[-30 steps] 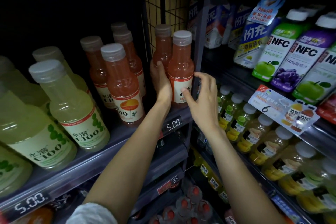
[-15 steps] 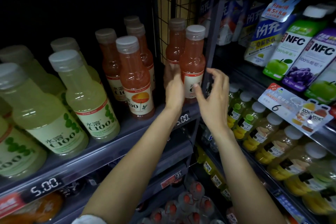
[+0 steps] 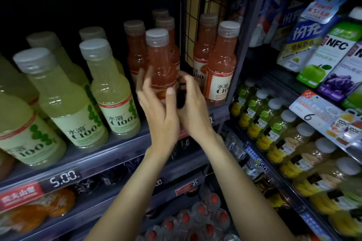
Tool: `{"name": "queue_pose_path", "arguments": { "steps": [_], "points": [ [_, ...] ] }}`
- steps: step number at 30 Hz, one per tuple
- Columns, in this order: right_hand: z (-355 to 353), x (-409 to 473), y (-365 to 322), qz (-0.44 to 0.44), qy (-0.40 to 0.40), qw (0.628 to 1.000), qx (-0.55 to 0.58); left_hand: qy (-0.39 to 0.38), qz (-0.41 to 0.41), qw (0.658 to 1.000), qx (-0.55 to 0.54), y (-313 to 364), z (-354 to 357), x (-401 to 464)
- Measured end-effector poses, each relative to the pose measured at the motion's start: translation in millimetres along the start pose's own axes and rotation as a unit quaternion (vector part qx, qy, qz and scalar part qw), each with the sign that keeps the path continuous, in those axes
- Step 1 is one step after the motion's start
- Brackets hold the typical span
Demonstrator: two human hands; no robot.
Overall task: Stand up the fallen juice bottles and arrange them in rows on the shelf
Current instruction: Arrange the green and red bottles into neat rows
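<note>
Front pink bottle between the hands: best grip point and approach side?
Grip the front pink bottle at its labelled lower body, from the open front. It stands upright, and more pink bottles crowd close behind. The left hand and right hand already flank that band; whether they are touching is unclear.

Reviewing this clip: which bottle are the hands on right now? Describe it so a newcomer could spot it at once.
Start at the dark shelf with the 5.00 price tag, then go right past the pale green bottles to the pink-orange ones. It is the front pink-orange juice bottle left of the wire grid divider, with the left hand and right hand cupped around its label. Its neighbours stand untouched.
</note>
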State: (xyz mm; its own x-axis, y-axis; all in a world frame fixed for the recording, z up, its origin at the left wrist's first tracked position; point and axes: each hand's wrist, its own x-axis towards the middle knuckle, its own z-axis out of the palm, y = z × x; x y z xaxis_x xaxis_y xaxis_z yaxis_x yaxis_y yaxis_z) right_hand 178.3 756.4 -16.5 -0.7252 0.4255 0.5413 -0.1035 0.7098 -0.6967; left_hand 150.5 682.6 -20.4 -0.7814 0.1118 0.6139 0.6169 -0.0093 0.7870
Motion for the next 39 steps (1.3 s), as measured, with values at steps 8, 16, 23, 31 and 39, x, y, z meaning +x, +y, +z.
{"name": "queue_pose_path", "arguments": {
  "steps": [8, 16, 23, 31, 39],
  "points": [
    [11, 12, -9, 0.046, 0.082, 0.995, -0.029, -0.032, -0.067, 0.995, -0.074, -6, -6, 19],
    [-9, 7, 6, 0.038, 0.152, 0.986, -0.057, -0.068, -0.110, 0.990, -0.054, -10, 14, 37],
    [-22, 4, 12, 0.047, 0.168, 0.981, -0.084, -0.067, -0.093, 0.993, -0.042, -15, 27, 35],
    [-22, -13, 18, 0.076, 0.205, 0.975, 0.044, -0.084, -0.100, 0.991, -0.005, -21, 25, 45],
    [-29, -20, 20, 0.079, 0.237, 0.960, 0.125, -0.095, -0.206, 0.973, -0.039, -27, 44, 44]
  ]
}}
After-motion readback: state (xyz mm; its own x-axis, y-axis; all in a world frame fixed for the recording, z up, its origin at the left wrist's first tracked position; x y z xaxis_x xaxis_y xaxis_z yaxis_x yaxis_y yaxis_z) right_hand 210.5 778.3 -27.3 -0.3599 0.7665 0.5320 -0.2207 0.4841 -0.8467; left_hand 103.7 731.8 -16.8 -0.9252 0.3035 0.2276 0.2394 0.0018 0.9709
